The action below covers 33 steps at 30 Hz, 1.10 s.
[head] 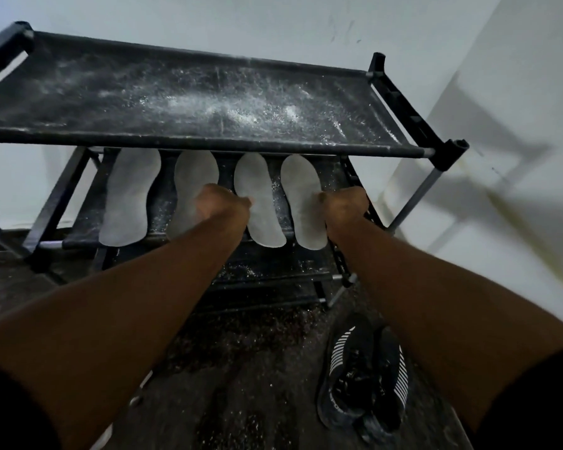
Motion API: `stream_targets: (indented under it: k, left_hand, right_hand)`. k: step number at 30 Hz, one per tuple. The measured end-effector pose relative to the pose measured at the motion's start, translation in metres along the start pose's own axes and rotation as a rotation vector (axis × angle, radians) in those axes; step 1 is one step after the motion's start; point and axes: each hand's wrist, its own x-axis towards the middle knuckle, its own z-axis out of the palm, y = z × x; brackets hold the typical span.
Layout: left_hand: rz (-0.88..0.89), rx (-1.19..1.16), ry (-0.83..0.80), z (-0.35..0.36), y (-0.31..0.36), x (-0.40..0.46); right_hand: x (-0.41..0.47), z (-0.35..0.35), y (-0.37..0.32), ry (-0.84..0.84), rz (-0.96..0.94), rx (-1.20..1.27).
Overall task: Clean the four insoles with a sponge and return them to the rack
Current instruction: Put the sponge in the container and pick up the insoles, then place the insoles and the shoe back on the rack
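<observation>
Reaching in under the dusty top shelf (189, 102) of the black rack (449, 151), both arms were out at full stretch and the hands were down on the second tier. The left grip (220, 206) was curled into a fist shape, knuckles up, sitting over the lower half of the second insole (194, 177) with its thumb tip touching the edge of the third insole (252, 203) just to its right; whether the fingers actually pinched anything could not be told, as they were tucked out of sight beneath the hand. The right grip (346, 206) was curled the same way, its thumb side resting against the right edge of the fourth insole (301, 196), with the rack's side rail just beyond it on the far right; again the fingers were hidden, so a hold could not be confirmed. Well to the left of the left grip lay the first insole (129, 196), untouched. All four pale insoles lay side by side, toes pointing away under the top shelf, heels hanging over the front bar. Below the right forearm, on the speckled floor (241, 352), sat a pair of black shoes (364, 375) with white stripes.
</observation>
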Motion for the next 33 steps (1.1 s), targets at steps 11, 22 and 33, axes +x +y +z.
stream_targets:
  k: [11,22,33]
  left_hand:
    - [0.761,0.224,0.053,-0.019,-0.024,-0.095]
    - [0.855,0.495,-0.691,0.120,-0.139,-0.202]
    - [0.804,1.107,-0.842,0.203,-0.239,-0.238]
  right_hand:
    - [-0.069,-0.067,0.046,0.155,-0.438,-0.227]
    - [-0.102,-0.112,0.235,-0.008,-0.286,-0.473]
    - [-0.125,-0.108,0.393,-0.468,-0.101,-0.855]
